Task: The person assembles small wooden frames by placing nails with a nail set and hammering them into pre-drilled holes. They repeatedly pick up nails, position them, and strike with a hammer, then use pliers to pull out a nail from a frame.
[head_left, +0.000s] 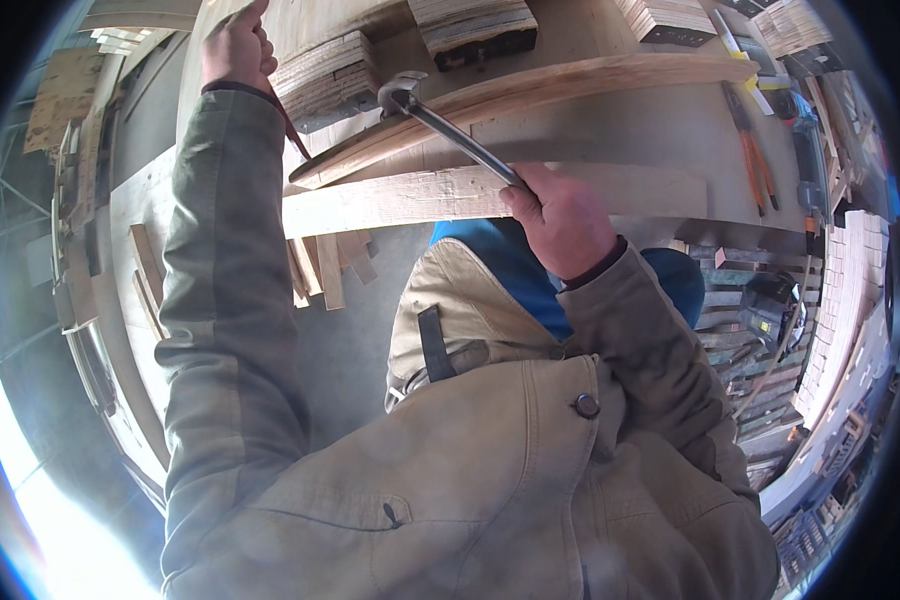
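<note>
My right hand (570, 222) is closed around the handle of a claw hammer (470, 148). The hammer's metal head points away to the upper left, over the end part of a long narrow plank (530, 92). At the upper left, my left hand (238, 52) makes a fist around a thin dark red bar (292, 132). That bar slants down to the left end of the narrow plank; its upper part is hidden by the hand. Nearer to me, a pale board (390, 200) lies across the bench edge, and my right fingers are just above it.
Stacked wood blocks (475, 30) stand along the far side of the bench, with another stack (325, 80) beside my left hand. Orange-handled pincers (750, 150) lie at the right. Wood offcuts (328, 272) show below the board, and a slatted pallet (740, 350) stands at right.
</note>
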The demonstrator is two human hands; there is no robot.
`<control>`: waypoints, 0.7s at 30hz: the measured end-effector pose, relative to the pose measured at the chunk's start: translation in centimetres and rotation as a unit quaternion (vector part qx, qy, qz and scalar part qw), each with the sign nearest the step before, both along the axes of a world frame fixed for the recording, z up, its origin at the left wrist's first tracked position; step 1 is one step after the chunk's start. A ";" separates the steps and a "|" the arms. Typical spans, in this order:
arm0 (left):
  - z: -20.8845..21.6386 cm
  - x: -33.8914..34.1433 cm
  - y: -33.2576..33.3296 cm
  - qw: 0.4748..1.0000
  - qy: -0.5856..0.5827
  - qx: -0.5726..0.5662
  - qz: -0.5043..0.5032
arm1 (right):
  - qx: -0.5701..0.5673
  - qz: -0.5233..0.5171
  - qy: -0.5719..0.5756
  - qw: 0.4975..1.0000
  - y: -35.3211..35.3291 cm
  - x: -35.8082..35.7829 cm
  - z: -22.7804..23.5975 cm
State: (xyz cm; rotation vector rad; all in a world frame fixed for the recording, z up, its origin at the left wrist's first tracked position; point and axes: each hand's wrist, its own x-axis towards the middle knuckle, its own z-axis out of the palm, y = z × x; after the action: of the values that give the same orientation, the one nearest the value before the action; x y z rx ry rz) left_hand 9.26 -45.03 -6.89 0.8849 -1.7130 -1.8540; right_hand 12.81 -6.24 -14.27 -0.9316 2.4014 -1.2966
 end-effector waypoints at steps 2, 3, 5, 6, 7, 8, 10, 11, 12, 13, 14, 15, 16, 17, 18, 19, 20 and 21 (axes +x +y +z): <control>-0.1 -0.2 1.0 0.999 -0.009 -0.032 0.013 | -0.001 0.001 0.008 1.000 0.1 -0.1 -0.2; 0.0 -0.2 1.5 0.999 -0.011 -0.049 0.017 | -0.001 0.000 0.014 1.000 0.2 -0.1 -0.3; 0.1 -0.3 2.5 0.997 0.000 -0.082 0.001 | 0.012 0.005 0.006 1.000 0.4 0.0 -0.4; 0.0 -0.4 3.1 0.995 0.008 -0.099 -0.009 | 0.011 0.008 0.008 1.000 0.5 0.0 -0.5; 0.0 -0.5 3.5 0.993 0.007 -0.114 -0.012 | 0.014 0.006 0.006 1.000 0.6 0.0 -0.6; 0.1 -0.5 3.8 0.993 0.007 -0.120 -0.015 | 0.012 0.005 0.009 1.000 0.6 0.0 -0.6; 0.2 -0.3 4.4 0.991 0.008 -0.134 -0.015 | 0.007 0.001 0.011 1.000 0.6 0.2 -0.7; 0.4 -0.1 4.5 0.992 0.005 -0.123 -0.010 | 0.004 0.000 0.012 1.000 0.7 0.2 -0.6; 0.7 0.3 4.6 0.993 0.004 -0.114 -0.009 | 0.002 -0.002 0.014 1.000 0.7 0.2 -0.6; 0.9 0.6 4.7 0.993 0.011 -0.115 0.001 | 0.011 0.001 0.010 1.000 0.7 0.2 -0.6; 1.2 0.9 4.9 0.993 0.019 -0.112 0.008 | 0.017 -0.002 0.015 1.000 0.7 0.1 -0.5; 1.5 1.4 5.0 0.991 0.033 -0.129 0.011 | 0.023 -0.003 0.019 1.000 0.8 0.2 -0.5; 1.8 1.9 5.1 0.989 0.036 -0.139 0.021 | 0.034 0.000 0.017 0.999 0.8 0.2 -0.4; 2.0 2.7 5.3 0.988 0.044 -0.148 0.017 | 0.024 0.000 0.007 1.000 0.9 0.3 -0.4; 2.2 3.2 5.6 0.985 0.063 -0.161 0.012 | 0.027 -0.003 -0.006 1.000 1.0 0.3 -0.3; 2.4 3.9 5.8 0.985 0.074 -0.155 0.011 | 0.021 -0.004 -0.014 1.000 1.0 0.3 -0.3; 2.5 4.5 6.1 0.985 0.085 -0.148 0.013 | 0.008 -0.003 -0.020 1.000 1.0 0.3 -0.3; 2.6 5.1 6.4 0.983 0.088 -0.159 0.016 | 0.004 -0.005 -0.021 1.000 1.0 0.4 -0.3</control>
State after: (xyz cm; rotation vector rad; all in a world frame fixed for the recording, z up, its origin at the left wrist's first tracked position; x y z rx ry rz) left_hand 14.32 -38.66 -4.32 0.5982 -1.8033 -1.5278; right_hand 13.18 -5.27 -14.54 -0.8822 2.3822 -1.2960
